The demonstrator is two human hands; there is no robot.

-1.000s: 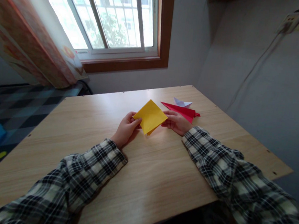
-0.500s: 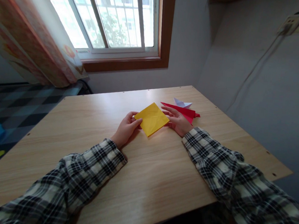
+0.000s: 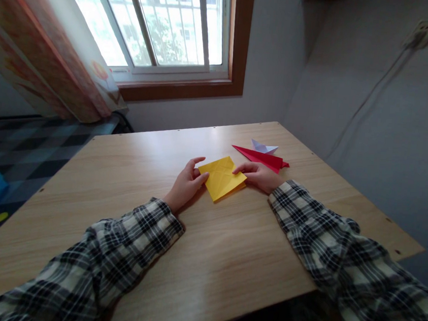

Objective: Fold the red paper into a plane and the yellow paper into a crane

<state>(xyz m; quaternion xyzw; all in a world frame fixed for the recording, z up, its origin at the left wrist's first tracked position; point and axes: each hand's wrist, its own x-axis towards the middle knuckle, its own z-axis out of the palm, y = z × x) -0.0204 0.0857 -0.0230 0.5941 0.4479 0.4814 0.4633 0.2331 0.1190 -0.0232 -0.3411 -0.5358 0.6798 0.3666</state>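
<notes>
A yellow square of paper (image 3: 221,178) lies flat on the wooden table (image 3: 207,249), creased across its face. My left hand (image 3: 187,184) rests at its left corner, thumb and fingers pinching the edge. My right hand (image 3: 260,176) lies at its right corner, fingertips pressing on the paper. Both arms wear plaid sleeves.
Just beyond my right hand lies a red folded paper plane (image 3: 263,157), and behind it a small white folded paper (image 3: 263,147). A window (image 3: 161,25) with a curtain (image 3: 40,62) stands past the table's far edge. A grey wall with a cable runs along the right.
The yellow paper, held tilted above the table a second ago, has come down flat on the surface. My right hand has moved from under its edge to on top of its right corner.
</notes>
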